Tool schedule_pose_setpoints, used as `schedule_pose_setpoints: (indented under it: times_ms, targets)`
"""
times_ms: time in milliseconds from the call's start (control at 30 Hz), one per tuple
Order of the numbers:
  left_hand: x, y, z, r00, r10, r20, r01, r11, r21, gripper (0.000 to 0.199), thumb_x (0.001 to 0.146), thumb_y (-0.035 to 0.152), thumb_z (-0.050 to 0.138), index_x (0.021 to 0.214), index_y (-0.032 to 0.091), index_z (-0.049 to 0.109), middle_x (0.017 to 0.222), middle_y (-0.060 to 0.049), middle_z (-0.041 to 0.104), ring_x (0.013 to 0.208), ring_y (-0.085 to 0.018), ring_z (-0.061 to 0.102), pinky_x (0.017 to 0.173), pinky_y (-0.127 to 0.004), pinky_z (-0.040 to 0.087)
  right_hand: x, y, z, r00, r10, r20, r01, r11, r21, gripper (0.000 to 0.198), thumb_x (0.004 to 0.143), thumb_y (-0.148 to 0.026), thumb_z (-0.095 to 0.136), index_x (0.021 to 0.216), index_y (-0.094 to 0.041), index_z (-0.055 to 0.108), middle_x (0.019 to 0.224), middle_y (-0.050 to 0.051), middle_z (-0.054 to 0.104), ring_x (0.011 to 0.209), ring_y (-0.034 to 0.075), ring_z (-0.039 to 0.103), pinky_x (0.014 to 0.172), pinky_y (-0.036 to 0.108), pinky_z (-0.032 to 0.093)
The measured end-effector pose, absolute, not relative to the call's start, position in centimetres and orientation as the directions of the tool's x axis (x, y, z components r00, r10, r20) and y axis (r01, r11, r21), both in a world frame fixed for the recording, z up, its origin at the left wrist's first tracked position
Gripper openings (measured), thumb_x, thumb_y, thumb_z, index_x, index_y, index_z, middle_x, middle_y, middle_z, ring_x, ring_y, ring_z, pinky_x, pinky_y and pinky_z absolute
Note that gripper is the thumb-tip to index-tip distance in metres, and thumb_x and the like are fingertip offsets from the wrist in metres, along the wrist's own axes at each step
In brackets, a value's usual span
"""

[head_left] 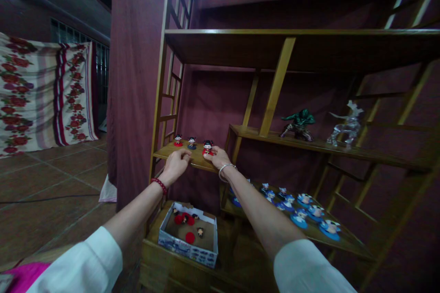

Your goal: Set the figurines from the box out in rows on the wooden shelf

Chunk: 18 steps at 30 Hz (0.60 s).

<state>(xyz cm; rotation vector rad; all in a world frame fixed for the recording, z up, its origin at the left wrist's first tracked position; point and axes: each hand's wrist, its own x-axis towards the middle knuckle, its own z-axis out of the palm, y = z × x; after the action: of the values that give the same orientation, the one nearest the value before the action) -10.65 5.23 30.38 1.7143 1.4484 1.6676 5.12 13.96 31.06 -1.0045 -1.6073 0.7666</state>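
One red-based, black-haired figurine (207,145) is pinched in the right hand (220,159); I can't tell whether the left hand (175,165) grips; print on the blue-patterned cardboard box (182,248) is illegible.

Above figurines (191,142) seemingly free; side post (237,147) blocks rightward.

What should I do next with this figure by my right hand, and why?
I'd probably settle the figure flat on the shelf before letting go. Your right hand has its fingers low down on it, and the view is too small to show whether its base lies flat. The grey-based figure stands upright to its left.
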Motion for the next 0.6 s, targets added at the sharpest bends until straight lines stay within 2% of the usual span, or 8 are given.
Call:
schedule_pose_setpoints:
  times_ms: [100, 167, 233, 400, 600]
  targets:
    - [-11.1, 6.3, 31.0, -0.11, 0.819, 0.564, 0.79, -0.272, 0.549, 0.022, 0.075, 0.019, 0.046, 0.086, 0.022, 0.064, 0.089, -0.004, 0.067, 0.089, -0.018, 0.058, 0.081, -0.028, 0.041, 4.9, 14.6, 30.8, -0.117, 0.903, 0.414, 0.342, 0.428, -0.837, 0.029, 0.055, -0.016, 0.066, 0.083, -0.014, 0.057, 0.085, 0.005, 0.065, 0.078, 0.013, 0.06, 0.076, 0.026, 0.045]
    - [-11.2, 7.1, 31.4, -0.044, 0.832, 0.553, 0.895, -0.213, 0.392, 0.026, 0.076, 0.021, 0.043, 0.091, 0.021, 0.064, 0.092, -0.005, 0.066, 0.091, -0.019, 0.057, 0.081, -0.027, 0.041, 4.7, 14.8, 30.7, -0.131, 0.906, 0.403, 0.413, 0.42, -0.808, 0.029, 0.056, -0.015, 0.066, 0.083, -0.014, 0.058, 0.087, 0.004, 0.065, 0.079, 0.013, 0.06, 0.076, 0.026, 0.045]
    - [-11.4, 8.1, 31.7, -0.008, 0.848, 0.531, 0.935, -0.182, 0.305, 0.028, 0.077, 0.022, 0.042, 0.092, 0.02, 0.065, 0.093, -0.006, 0.066, 0.091, -0.018, 0.058, 0.081, -0.026, 0.041, 4.5, 14.9, 30.6, -0.139, 0.909, 0.392, 0.48, 0.408, -0.776, 0.028, 0.056, -0.015, 0.067, 0.083, -0.015, 0.058, 0.088, 0.003, 0.065, 0.081, 0.013, 0.06, 0.076, 0.026, 0.045]
    - [-12.1, 10.8, 31.8, 0.002, 0.874, 0.487, 0.952, -0.15, 0.266, 0.027, 0.074, 0.023, 0.044, 0.087, 0.021, 0.067, 0.089, -0.006, 0.067, 0.09, -0.018, 0.058, 0.08, -0.024, 0.041, 4.5, 15.0, 30.5, -0.165, 0.911, 0.377, 0.577, 0.4, -0.713, 0.026, 0.059, -0.021, 0.066, 0.084, -0.018, 0.059, 0.086, 0.001, 0.066, 0.081, 0.014, 0.061, 0.075, 0.026, 0.045]
    - [-12.9, 13.1, 31.9, -0.029, 0.893, 0.449, 0.957, -0.105, 0.272, 0.029, 0.072, 0.024, 0.044, 0.091, 0.022, 0.066, 0.093, -0.005, 0.066, 0.091, -0.017, 0.056, 0.08, -0.023, 0.04, 4.6, 14.7, 30.8, -0.164, 0.92, 0.357, 0.655, 0.372, -0.657, 0.028, 0.062, -0.028, 0.064, 0.087, -0.019, 0.059, 0.086, 0.001, 0.065, 0.079, 0.013, 0.06, 0.072, 0.024, 0.044]
